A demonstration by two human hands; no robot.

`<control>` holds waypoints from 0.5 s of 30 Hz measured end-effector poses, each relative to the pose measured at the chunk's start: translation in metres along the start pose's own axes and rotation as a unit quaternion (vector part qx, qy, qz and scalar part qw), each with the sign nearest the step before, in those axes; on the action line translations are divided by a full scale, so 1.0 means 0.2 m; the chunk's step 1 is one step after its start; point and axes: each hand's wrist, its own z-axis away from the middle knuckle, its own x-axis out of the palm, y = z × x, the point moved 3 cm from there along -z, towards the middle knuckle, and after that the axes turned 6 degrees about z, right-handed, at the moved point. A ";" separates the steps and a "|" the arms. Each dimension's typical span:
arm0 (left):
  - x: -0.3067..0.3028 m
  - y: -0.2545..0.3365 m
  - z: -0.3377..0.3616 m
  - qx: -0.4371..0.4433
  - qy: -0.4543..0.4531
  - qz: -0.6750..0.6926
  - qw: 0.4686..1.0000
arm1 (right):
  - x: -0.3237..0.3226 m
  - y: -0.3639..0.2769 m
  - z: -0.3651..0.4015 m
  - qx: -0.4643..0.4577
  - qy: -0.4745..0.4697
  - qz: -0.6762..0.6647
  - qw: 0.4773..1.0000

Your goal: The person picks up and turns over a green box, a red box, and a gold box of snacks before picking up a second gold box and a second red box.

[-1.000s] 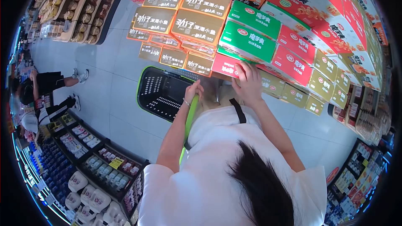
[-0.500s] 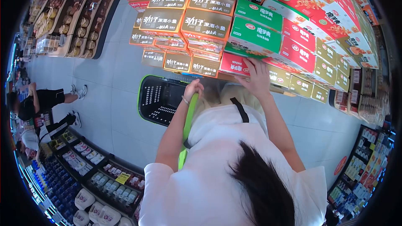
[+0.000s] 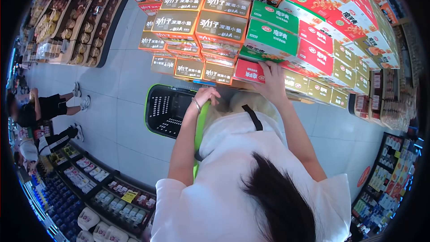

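Observation:
My left hand (image 3: 207,95), with a bracelet at the wrist, has its fingers curled at the top of a bright green handle (image 3: 202,123). The handle belongs to a black shopping basket (image 3: 166,107) with a green rim, standing on the floor to my left. My right hand (image 3: 271,82) is at a red snack box (image 3: 251,71) in the bottom row of the display, fingers over its upper edge and thumb lower at its front. Just above that box sits a green snack box (image 3: 272,38). Part of the red box is hidden behind my fingers.
Brown and orange snack boxes (image 3: 221,24) are stacked ahead, with olive boxes (image 3: 319,88) to the right. Shelves of packaged food (image 3: 67,27) stand at far left. Two people are on the left, one in black shorts (image 3: 50,106). Behind me is a shelf of bottles (image 3: 118,204).
My left hand and the green handle have shifted slightly. My right hand stays at the red box, its fingers a little further left. The view has moved a little.

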 end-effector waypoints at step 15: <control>0.22 0.19 0.10 0.129 -0.022 -0.108 0.986 | 0.00 -0.02 0.00 0.016 -0.010 -0.074 0.997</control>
